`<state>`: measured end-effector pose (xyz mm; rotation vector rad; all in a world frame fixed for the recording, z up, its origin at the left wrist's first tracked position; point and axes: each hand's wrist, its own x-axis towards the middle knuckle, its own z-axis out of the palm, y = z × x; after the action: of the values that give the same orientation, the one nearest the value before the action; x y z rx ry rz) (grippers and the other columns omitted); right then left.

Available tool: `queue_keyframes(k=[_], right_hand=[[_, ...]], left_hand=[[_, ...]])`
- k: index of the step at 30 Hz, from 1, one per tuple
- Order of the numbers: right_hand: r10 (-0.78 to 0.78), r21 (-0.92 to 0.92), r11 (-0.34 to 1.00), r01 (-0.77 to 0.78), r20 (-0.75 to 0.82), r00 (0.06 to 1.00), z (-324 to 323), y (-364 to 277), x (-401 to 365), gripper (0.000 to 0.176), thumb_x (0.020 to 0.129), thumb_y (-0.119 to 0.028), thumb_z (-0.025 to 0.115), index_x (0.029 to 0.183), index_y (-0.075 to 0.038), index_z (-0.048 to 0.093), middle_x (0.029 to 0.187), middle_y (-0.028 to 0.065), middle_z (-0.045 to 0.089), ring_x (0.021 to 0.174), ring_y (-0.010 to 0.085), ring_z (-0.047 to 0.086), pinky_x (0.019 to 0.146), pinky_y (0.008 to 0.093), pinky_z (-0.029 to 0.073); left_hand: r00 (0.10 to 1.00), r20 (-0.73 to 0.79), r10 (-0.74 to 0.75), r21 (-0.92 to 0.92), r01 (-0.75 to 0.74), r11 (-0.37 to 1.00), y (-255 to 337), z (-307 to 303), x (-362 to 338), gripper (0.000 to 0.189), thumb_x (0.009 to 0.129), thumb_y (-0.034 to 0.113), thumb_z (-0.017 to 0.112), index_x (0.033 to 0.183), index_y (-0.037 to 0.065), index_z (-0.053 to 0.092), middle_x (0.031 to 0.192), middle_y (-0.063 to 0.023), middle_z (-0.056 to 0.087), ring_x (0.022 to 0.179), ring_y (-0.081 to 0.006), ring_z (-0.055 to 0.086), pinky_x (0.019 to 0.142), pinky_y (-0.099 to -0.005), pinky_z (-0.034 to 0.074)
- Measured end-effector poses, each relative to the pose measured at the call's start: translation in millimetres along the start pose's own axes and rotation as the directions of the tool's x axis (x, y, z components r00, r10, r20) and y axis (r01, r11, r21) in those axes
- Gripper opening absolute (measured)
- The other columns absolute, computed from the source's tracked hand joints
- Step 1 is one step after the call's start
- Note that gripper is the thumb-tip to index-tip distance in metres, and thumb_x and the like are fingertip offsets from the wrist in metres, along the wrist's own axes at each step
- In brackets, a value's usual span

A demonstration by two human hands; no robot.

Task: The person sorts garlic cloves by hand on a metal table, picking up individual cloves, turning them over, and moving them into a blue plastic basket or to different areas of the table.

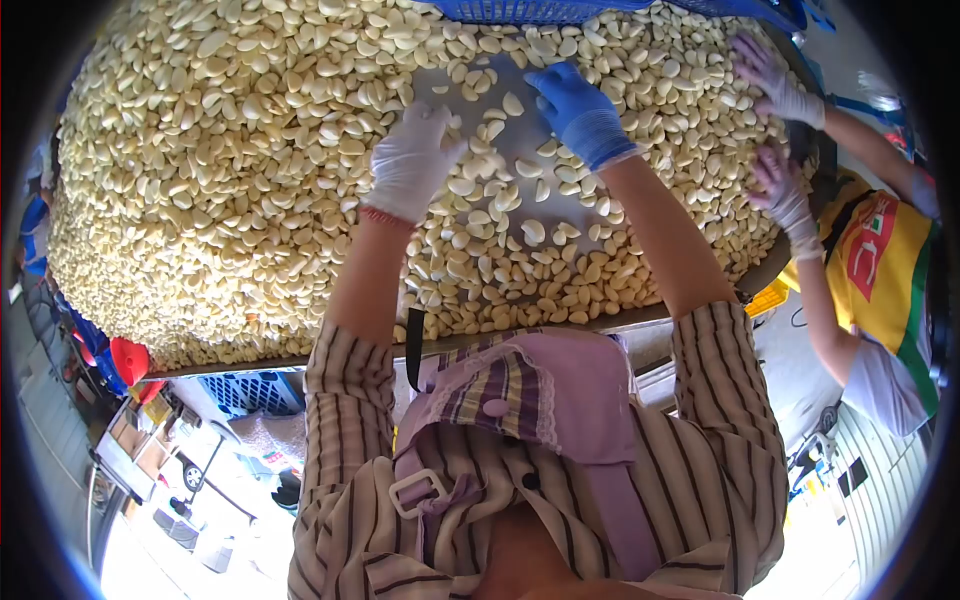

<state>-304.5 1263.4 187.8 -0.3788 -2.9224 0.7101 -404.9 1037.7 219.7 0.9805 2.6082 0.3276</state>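
Note:
Peeled garlic cloves lie thickly spread over a grey metal table. My left hand, in a thin white glove, rests among the cloves left of a thinned patch. Its fingers bend downward, with the thumb apart from them. My right hand wears a blue glove and is at the far right side of that patch. Its fingers are curled in, and whatever lies under them is hidden. A few loose cloves sit on the metal between my two hands.
Another person's two white-gloved hands touch the cloves at the right edge; that person wears a yellow apron. A blue basket stands at the far edge. Below the near edge are a blue crate and a red object.

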Motion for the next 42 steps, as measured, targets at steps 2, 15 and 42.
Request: queue_keyframes(k=[2,15,42], right_hand=[[0.011,0.013,1.0,-0.011,0.03,0.999,2,5,-7,0.013,0.088,-0.013,0.06,0.101,-0.013,0.064,0.101,0.0099,0.061,0.085,0.0301,0.066,0.072,0.0407,0.056],[-0.45,-0.196,0.854,0.482,-0.744,0.494,-185,-70,99,0.029,0.088,0.001,0.061,0.116,-0.001,0.067,0.118,0.0152,0.065,0.118,0.0231,0.057,0.096,0.0311,0.046],[-0.155,0.042,0.981,0.19,-0.423,0.893,-46,-10,-24,0.024,0.088,-0.017,0.07,0.112,-0.012,0.071,0.113,0.008,0.07,0.102,0.025,0.066,0.088,0.0333,0.052]], left_hand=[[0.956,0.288,0.052,0.1,-0.085,0.991,-5,-23,-12,0.047,0.087,0.046,0.066,0.121,0.013,0.064,0.124,-0.0083,0.062,0.097,-0.0245,0.067,0.083,-0.0379,0.054],[0.648,-0.674,0.356,0.455,-0.017,0.891,-28,-28,66,0.048,0.088,0.037,0.065,0.124,0.006,0.06,0.122,-0.0152,0.062,0.11,-0.0314,0.059,0.094,-0.0451,0.047],[0.954,-0.273,-0.125,0.336,0.216,0.917,-43,-17,10,0.034,0.087,0.045,0.065,0.1,0.014,0.072,0.114,-0.0099,0.063,0.083,-0.0248,0.068,0.072,-0.0386,0.056]])
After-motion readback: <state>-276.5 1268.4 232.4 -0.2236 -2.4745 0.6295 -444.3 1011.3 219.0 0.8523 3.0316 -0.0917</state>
